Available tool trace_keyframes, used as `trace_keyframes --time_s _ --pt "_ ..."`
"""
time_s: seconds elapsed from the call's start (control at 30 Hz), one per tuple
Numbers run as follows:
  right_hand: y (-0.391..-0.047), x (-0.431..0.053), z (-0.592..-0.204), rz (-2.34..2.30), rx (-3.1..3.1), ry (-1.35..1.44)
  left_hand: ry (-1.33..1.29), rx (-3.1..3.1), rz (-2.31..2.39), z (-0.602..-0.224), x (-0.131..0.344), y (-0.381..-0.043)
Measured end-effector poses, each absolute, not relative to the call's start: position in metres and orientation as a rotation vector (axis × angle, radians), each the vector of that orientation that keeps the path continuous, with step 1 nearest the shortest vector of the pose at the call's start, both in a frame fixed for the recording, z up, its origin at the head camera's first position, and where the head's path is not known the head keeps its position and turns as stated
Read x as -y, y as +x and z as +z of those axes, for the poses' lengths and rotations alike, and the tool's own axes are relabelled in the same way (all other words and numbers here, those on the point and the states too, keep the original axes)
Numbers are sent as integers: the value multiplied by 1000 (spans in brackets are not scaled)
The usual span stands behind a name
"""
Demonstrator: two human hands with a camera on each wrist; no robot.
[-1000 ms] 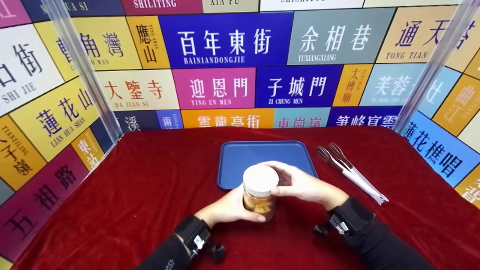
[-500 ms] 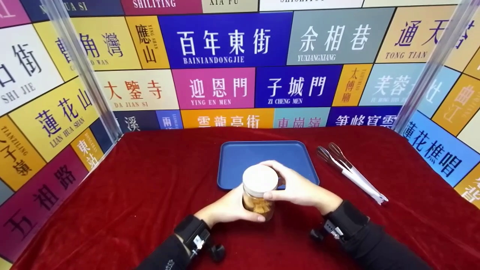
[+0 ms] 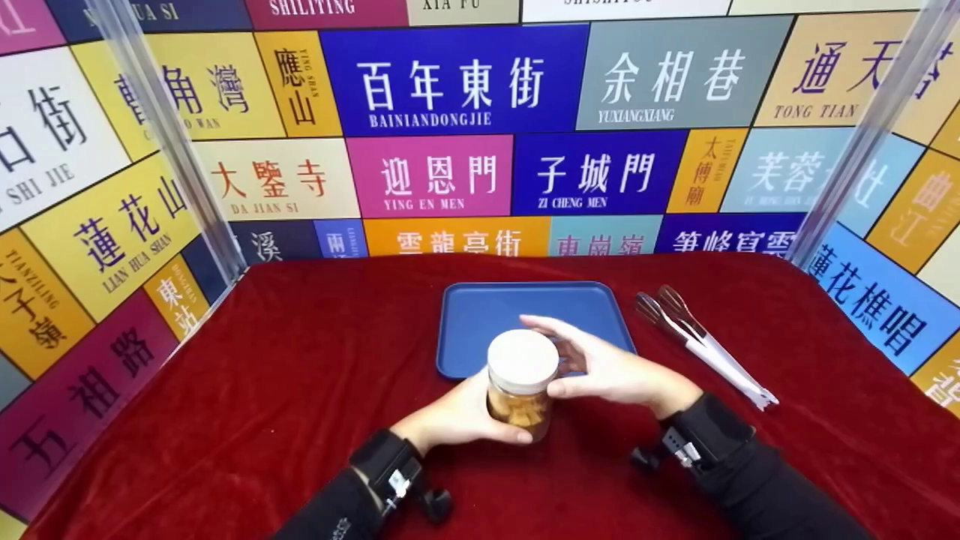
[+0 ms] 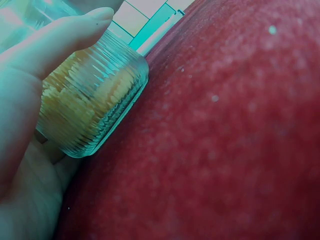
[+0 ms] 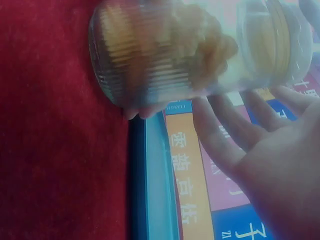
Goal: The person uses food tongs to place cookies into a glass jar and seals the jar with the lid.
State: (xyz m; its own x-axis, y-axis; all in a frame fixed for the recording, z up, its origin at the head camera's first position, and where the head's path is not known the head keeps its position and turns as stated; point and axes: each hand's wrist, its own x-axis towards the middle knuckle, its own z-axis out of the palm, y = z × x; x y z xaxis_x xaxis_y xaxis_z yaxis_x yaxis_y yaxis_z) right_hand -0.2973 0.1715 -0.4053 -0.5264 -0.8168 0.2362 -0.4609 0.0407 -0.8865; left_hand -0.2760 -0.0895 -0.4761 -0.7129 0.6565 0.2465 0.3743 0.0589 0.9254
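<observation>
A clear ribbed jar [image 3: 523,412] with yellowish-brown pieces inside stands upright on the red cloth, in front of the tray. Its pale round lid [image 3: 523,358] is on. My left hand [image 3: 459,415] grips the jar's body from the left, thumb across the front; the left wrist view shows that thumb over the ribbed glass [image 4: 100,95]. Beside the lid on the right is my right hand [image 3: 611,375], its fingers spread and loosely bent, the thumb tip close to the lid's edge. In the right wrist view, these fingers [image 5: 220,135] lie alongside the jar; contact is unclear.
Behind the jar lies a blue tray [image 3: 536,304]. Tongs [image 3: 705,345] with white handles and brown tips lie to its right. Red cloth [image 3: 300,360] covers the table. Clear upright posts [image 3: 169,135] and a colourful lettered wall [image 3: 457,82] bound the back.
My right hand first turned inward over the lid with its thumb on the front, then drew back right with its fingers loosened. My left hand and the jar stayed in place.
</observation>
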Motion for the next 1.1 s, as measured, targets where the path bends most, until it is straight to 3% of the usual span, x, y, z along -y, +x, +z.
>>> trace_keyframes --time_s 1.1 --pt "-287 -157 -412 -1551 -2228 -1162 1071 -2106 1708 -474 90 -274"
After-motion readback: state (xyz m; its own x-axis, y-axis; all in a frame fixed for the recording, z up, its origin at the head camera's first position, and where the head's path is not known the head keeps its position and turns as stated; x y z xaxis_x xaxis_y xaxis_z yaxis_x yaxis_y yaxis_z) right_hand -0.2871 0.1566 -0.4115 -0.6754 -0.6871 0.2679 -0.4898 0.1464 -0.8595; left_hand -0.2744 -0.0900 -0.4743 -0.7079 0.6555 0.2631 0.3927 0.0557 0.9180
